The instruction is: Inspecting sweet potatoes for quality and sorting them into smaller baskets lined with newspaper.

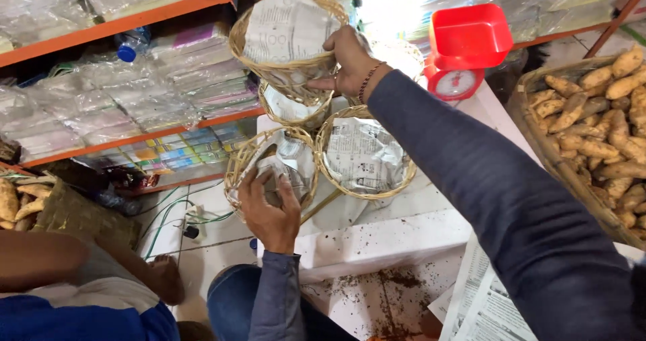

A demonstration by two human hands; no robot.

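My right hand (348, 62) grips the rim of a round woven basket (256, 62) lined with newspaper, held tilted above another lined basket (286, 116). My left hand (269, 210) holds the near rim of a third paper-lined basket (237, 169) at the white table's (377, 240) left edge. A fourth lined basket (404, 173) sits on the table just right of it, between my two arms. Both sleeves are dark blue-grey.
A red kitchen scale (464, 52) stands at the table's back. A large basket of sweet potatoes (599, 126) is at the right. Orange shelves (134, 15) with plastic-wrapped packs fill the left. Another person (87, 280) sits low at the left. Loose newspaper sheets (484, 300) lie near me.
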